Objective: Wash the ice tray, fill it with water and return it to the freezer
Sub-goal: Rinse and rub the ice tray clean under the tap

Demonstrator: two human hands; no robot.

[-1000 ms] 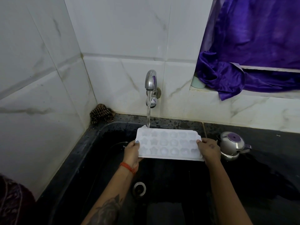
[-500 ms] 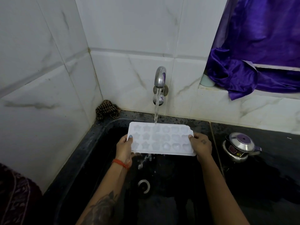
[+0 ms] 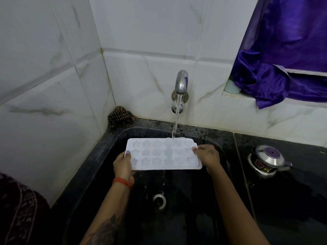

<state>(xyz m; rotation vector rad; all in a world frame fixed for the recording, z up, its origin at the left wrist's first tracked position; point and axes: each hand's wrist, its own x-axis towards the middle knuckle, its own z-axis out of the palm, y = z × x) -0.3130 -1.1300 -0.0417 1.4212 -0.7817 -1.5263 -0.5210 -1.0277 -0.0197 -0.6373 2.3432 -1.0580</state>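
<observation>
A white ice tray with star and heart shaped cells is held level over the black sink. My left hand grips its left end, thumb on top. My right hand grips its right end. A steel tap on the tiled back wall is running; its stream lands on the tray's far edge, right of the middle. Water drips off the tray's near edge into the basin, above the drain.
A brown patterned cloth sits in the sink's back left corner. A small steel pot with a purple-knobbed lid stands on the black counter to the right. A purple curtain hangs over the ledge at upper right. Tiled walls close the left and back.
The tray has shifted left under the tap, so the stream now hits further right along its far edge. Both hands keep their hold.
</observation>
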